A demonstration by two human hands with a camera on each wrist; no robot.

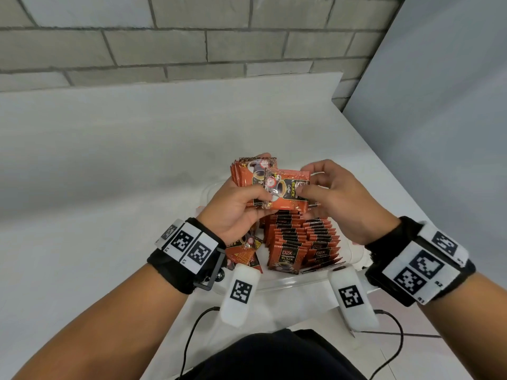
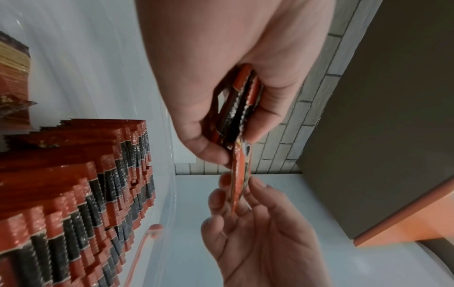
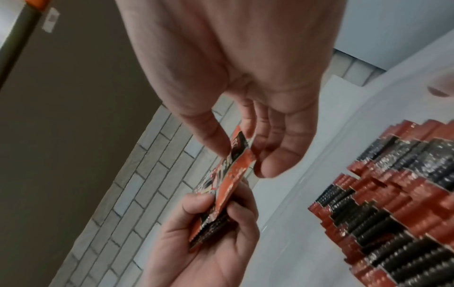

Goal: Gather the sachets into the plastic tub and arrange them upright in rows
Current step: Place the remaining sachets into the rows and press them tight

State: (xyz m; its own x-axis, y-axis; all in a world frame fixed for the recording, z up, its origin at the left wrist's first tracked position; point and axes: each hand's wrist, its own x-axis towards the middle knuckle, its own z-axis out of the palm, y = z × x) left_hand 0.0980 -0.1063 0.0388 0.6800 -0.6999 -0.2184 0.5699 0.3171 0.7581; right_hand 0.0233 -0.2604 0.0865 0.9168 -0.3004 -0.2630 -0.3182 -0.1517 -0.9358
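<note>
Above the plastic tub (image 1: 277, 282), both hands meet over the sachets. Left hand (image 1: 233, 212) grips a small stack of sachets (image 1: 251, 171) held on edge, thumb on the near face, fingers wrapped behind. Right hand (image 1: 338, 200) pinches one single sachet (image 1: 290, 192) by its right end between thumb and fingers; that sachet lies flat against the front of the stack, touching it. Left wrist view: stack clamped in left palm, single sachet sticking out toward right fingertips (image 2: 255, 186). Below the hands, rows of sachets (image 1: 299, 239) stand upright in the tub, packed close. A few loose sachets (image 1: 244, 250) lie tilted at the tub's left side, under the left wrist. Tub sits on the white surface (image 1: 109, 174), brick wall (image 1: 164, 37) behind.
</note>
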